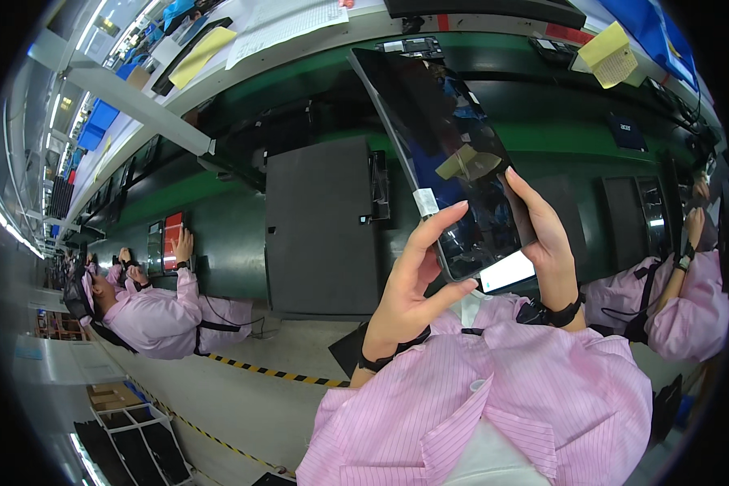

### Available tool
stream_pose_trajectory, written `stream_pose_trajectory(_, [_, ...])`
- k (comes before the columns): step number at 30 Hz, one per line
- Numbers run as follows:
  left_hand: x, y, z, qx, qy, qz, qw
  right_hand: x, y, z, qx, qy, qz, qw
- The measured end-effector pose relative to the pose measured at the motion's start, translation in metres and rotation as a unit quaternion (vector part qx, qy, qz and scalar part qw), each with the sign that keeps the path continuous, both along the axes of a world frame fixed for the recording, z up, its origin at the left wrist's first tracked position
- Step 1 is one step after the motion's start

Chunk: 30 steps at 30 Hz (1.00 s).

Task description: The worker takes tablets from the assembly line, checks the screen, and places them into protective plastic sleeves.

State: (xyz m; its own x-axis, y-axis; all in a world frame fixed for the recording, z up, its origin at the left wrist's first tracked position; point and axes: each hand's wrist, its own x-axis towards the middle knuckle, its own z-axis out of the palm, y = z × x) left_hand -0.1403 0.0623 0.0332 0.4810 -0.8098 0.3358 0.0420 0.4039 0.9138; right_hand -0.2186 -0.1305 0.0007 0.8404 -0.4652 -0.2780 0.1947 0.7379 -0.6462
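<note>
Both of my hands hold a long, glossy black display panel [462, 154], tilted up over the bench, with reflections across its face. My left hand [417, 279] grips the near left corner, thumb along the edge. A small white tab [424, 202] sticks out of the panel's left edge, just beyond my fingers. On the right side my right hand [547, 235] is wrapped round the near right edge. Under the near end of the panel shows a bright white lit rectangle [508, 272]; its kind is partly hidden.
Left of my hands a big dark grey foam pad [322, 231] lies on the green conveyor belt [227, 243]. A shelf [292, 49] with papers runs along the far side. A yellow note [607, 58] hangs at right. Co-workers [162, 312] in pink sit on both sides.
</note>
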Motion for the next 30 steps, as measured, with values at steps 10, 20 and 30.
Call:
stream_pose_trajectory(10, [0.004,-0.021,-0.005,-0.058,-0.019,-0.013,0.998,-0.003,-0.012,-0.001,-0.004,0.055,-0.086,0.995])
stream_pose_trajectory(20, [0.010,-0.034,-0.014,-0.032,-0.056,0.029,0.997,0.003,-0.018,0.004,-0.003,0.056,-0.074,0.996])
stream_pose_trajectory(30, [0.012,-0.030,-0.026,-0.100,-0.026,-0.021,0.994,0.000,-0.025,0.009,-0.080,0.045,-0.076,0.993])
